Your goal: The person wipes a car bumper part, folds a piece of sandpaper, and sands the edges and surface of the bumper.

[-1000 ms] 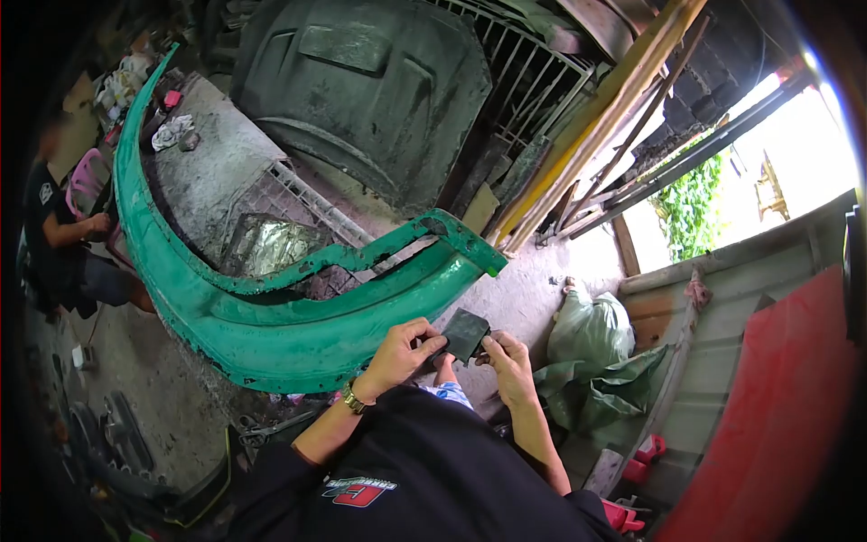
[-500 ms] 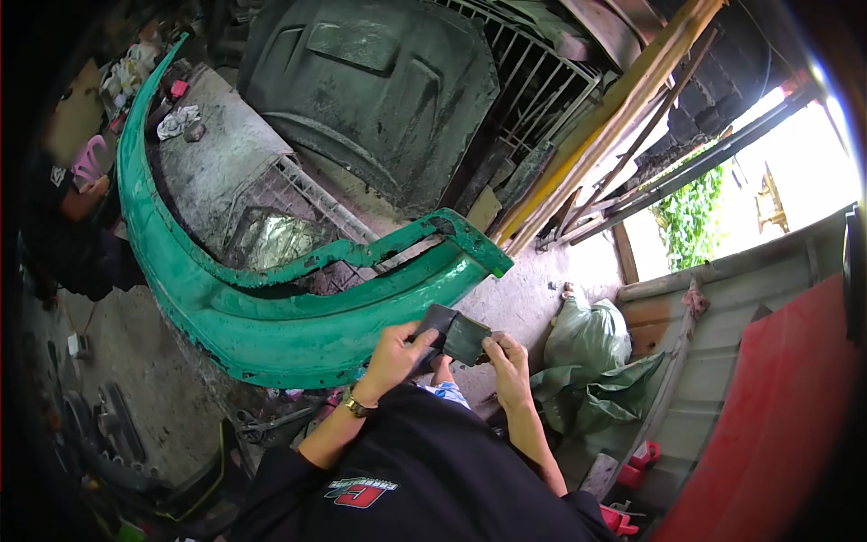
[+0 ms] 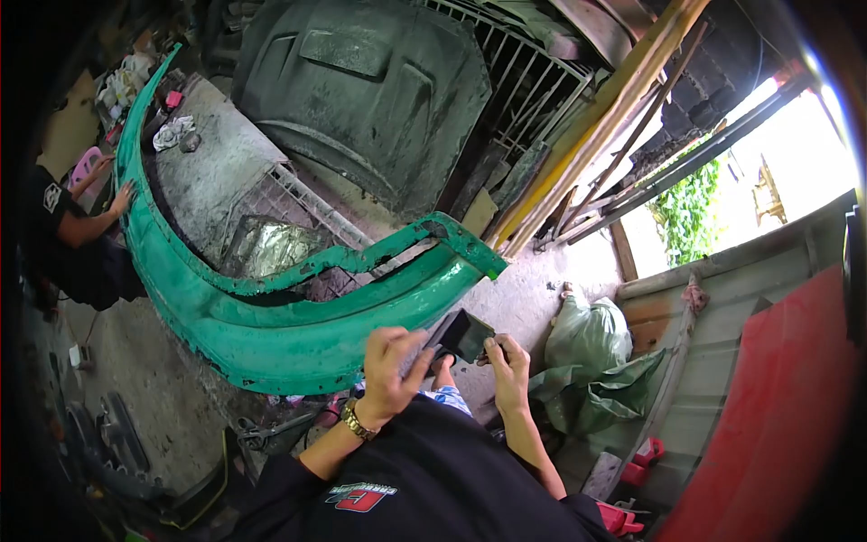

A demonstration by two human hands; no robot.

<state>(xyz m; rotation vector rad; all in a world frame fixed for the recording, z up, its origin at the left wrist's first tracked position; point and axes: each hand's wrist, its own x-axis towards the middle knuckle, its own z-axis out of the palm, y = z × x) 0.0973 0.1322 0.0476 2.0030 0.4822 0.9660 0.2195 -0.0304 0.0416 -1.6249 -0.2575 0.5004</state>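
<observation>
A dark folded sheet, like sandpaper (image 3: 470, 336), is in front of my torso, a greyer flap standing up on its left side. My right hand (image 3: 508, 366) pinches its right edge between thumb and fingers. Close to the flap, my left hand (image 3: 390, 375) is raised with thumb and fingers apart; the fingertips are blurred, and contact with the flap is unclear. Just beyond my hands lies a long curved green car bumper (image 3: 271, 348), chipped along its edges.
At left, another person (image 3: 77, 226) has a hand on the bumper. A dark car hood (image 3: 361, 99) leans at the back. Plastic sacks (image 3: 591, 334) sit at right beside a metal sheet wall with a red panel (image 3: 768, 406). Car parts (image 3: 117, 434) lie at lower left.
My left hand has come away to the left from its grip on the dark sheet, which now shows a raised flap. The other person has reached a hand onto the bumper.
</observation>
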